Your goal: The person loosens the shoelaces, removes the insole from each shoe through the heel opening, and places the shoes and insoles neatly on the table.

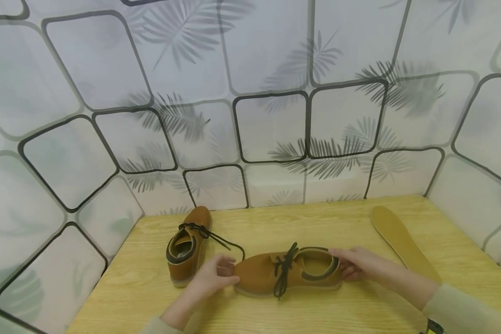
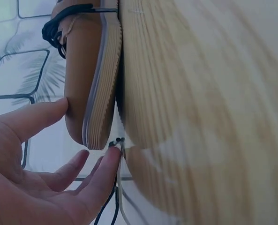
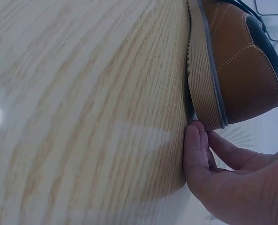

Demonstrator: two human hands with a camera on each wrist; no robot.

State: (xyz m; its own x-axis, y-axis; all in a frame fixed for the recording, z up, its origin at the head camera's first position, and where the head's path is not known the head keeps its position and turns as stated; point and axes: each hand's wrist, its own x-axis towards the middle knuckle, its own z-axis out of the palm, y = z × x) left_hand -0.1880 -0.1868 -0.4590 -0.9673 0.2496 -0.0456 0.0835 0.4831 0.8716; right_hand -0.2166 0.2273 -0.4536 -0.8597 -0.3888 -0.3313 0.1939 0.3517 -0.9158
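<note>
A brown lace-up shoe [image 1: 259, 272] with black laces lies sideways on the wooden table, toe to the left and heel to the right. Beside its toe is my left hand [image 1: 216, 274]; the thumb touches the toe's side, and the fingers curve loosely around the front, apart from the sole in the left wrist view. At the heel, my right hand [image 1: 354, 263] holds the shoe, a digit on the collar's back edge and the other fingers bent against the back of the sole [image 3: 206, 93]. The insides of both palms are partly hidden in the head view.
The matching brown shoe [image 1: 194, 257] stands at the left, toe away from me, with one lace trailing toward the nearer shoe. A flat tan insole [image 1: 401, 239] lies at the right behind my right forearm. Patterned wall covering [image 1: 271, 125] borders the table's back and sides.
</note>
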